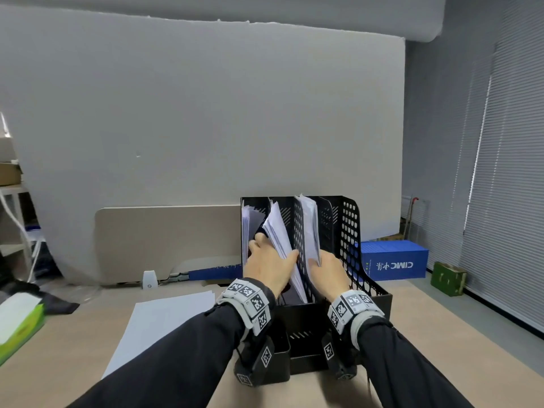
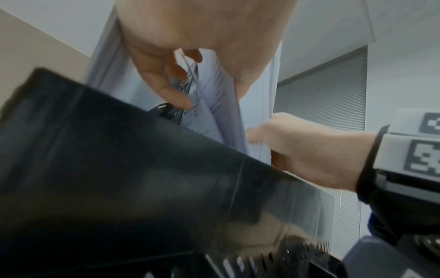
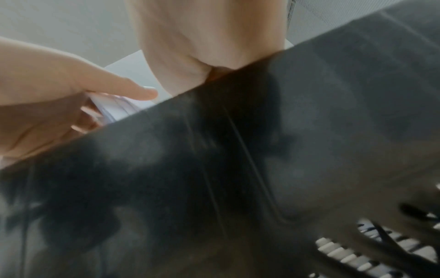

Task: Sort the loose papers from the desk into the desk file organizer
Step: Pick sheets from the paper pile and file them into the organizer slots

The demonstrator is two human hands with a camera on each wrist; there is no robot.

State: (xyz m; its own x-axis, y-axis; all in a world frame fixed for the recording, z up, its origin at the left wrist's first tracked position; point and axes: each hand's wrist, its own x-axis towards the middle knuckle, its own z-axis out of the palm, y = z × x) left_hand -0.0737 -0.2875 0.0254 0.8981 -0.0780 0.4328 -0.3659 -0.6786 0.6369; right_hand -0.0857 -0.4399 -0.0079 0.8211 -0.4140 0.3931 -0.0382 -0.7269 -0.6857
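The black mesh file organizer stands on the desk in front of me, with white papers upright in its left three slots. My left hand grips a tilted bundle of papers in the second slot, thumb on one side and fingers on the other. The left wrist view shows that left hand closed round the sheets. My right hand pinches the papers in the third slot at their lower edge. A loose paper stack lies flat on the desk to the left.
A green tissue box sits at the desk's left edge. Behind the organizer stand a blue box and a grey partition. A green crate is on the floor at right. The organizer's low front tray is between my wrists.
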